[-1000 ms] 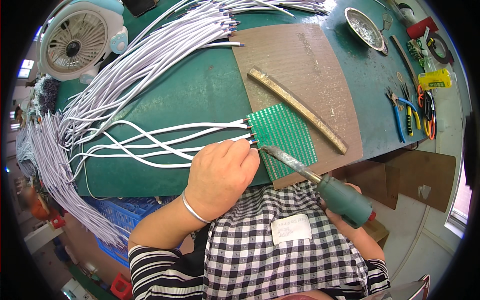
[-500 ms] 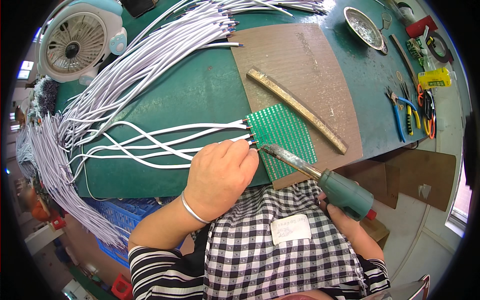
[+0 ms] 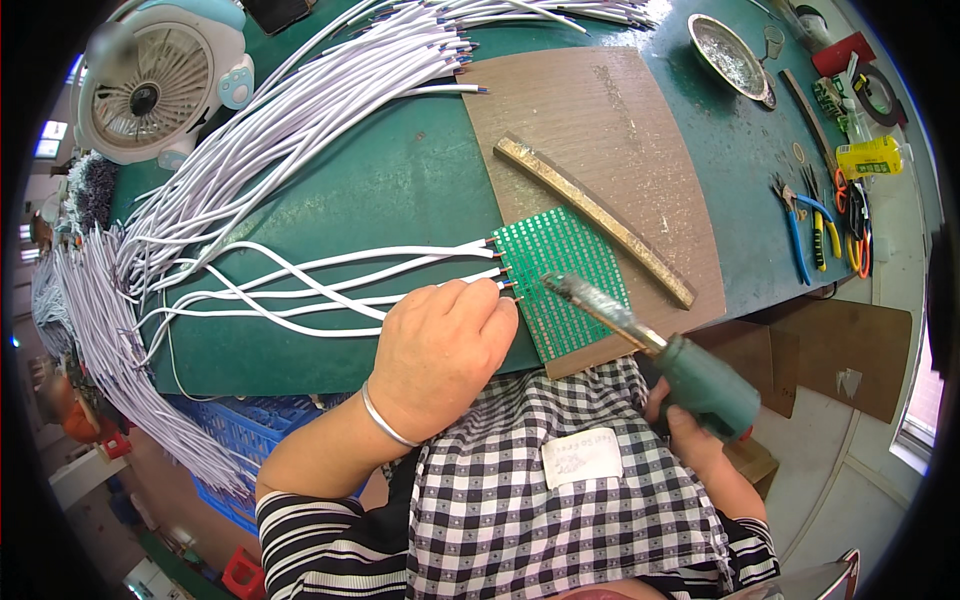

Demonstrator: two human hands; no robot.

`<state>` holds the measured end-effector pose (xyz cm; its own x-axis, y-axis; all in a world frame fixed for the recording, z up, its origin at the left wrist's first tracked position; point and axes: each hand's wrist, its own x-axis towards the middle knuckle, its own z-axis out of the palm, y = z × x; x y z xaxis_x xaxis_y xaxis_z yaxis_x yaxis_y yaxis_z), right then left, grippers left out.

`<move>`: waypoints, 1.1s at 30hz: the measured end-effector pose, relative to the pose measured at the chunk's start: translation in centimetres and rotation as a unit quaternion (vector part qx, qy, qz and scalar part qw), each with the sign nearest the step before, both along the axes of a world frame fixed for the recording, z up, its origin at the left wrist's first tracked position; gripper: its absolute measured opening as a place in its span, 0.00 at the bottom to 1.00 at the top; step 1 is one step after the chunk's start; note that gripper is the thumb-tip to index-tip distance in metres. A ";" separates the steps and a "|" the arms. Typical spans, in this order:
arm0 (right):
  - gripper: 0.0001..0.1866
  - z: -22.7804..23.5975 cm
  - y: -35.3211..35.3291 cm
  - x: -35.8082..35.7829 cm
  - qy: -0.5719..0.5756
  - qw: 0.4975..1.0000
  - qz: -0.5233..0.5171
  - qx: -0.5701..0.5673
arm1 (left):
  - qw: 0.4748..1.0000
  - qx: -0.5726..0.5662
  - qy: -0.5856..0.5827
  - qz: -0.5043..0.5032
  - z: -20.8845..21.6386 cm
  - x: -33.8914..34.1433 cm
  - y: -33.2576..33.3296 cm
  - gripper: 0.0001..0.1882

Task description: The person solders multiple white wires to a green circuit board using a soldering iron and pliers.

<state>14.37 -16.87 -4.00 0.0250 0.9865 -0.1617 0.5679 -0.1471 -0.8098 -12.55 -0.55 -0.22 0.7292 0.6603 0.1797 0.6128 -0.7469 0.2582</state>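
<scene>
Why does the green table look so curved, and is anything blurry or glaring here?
Head view: the fisheye lens bows the green table edge and leaves black corners. The left hand, green perforated board and soldering iron in the right hand are sharp. The fan at the rim looks softer, and daylight glares at the right edge.

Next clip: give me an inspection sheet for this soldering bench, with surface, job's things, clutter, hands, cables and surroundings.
Surface: green bench top with a brown board laid on it.
Job's things: green perforated circuit board on the brown board's near edge; soldering iron, its tip over the circuit board.
Clutter: wooden stick, metal dish, pliers, yellow bottle.
Hands: left hand presses white wires at the circuit board's edge; right hand holds the iron's green handle.
Cables: white wires fanned across the bench, several running to the circuit board.
Surroundings: desk fan, blue crate.
</scene>
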 end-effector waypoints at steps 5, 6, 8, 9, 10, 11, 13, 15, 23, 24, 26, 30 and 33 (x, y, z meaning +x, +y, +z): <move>0.25 1.5 2.3 0.2 0.302 0.935 -0.158 0.094 | 1.000 0.008 -0.006 -0.008 0.1 0.2 0.0 0.09; 0.25 2.4 3.3 0.3 0.295 0.934 -0.151 0.132 | 1.000 0.000 -0.004 -0.003 0.3 0.0 -0.2 0.09; 0.23 2.6 4.7 1.7 0.269 0.918 -0.224 0.185 | 1.000 0.000 -0.011 -0.019 0.2 0.6 -0.1 0.09; 0.24 3.3 6.0 2.4 0.241 0.916 -0.245 0.206 | 1.000 -0.001 -0.012 -0.009 0.0 0.6 -0.1 0.08; 0.22 4.2 6.9 3.5 0.226 0.915 -0.260 0.209 | 1.000 -0.002 -0.014 -0.001 0.1 0.7 -0.2 0.08; 0.20 5.0 7.9 4.7 0.212 0.914 -0.275 0.211 | 0.999 0.004 -0.026 -0.018 0.1 0.8 -0.2 0.08; 0.17 6.1 10.5 5.6 0.198 0.886 -0.318 0.274 | 1.000 0.018 0.006 -0.005 0.1 0.2 -0.2 0.09; 0.15 7.6 13.6 5.9 0.210 0.832 -0.351 0.376 | 1.000 0.024 -0.001 -0.011 0.1 0.0 -0.3 0.09; 0.16 5.0 17.5 12.0 0.137 0.884 -0.327 0.304 | 0.997 0.012 -0.073 -0.002 -0.8 0.0 0.1 0.08; 0.15 5.7 16.6 11.3 0.150 0.884 -0.312 0.315 | 0.996 -0.002 -0.087 -0.002 -1.3 -0.3 0.1 0.09; 0.16 6.9 14.8 10.1 0.148 0.891 -0.290 0.316 | 0.993 -0.054 -0.105 -0.010 -0.9 -1.0 1.0 0.10; 0.17 6.8 11.8 8.5 0.181 0.886 -0.304 0.300 | 0.991 0.052 -0.125 -0.014 1.0 -1.1 7.0 0.08; 0.20 6.2 10.3 7.2 0.238 0.879 -0.263 0.318 | 0.983 0.058 -0.148 0.093 0.5 -1.8 14.5 0.07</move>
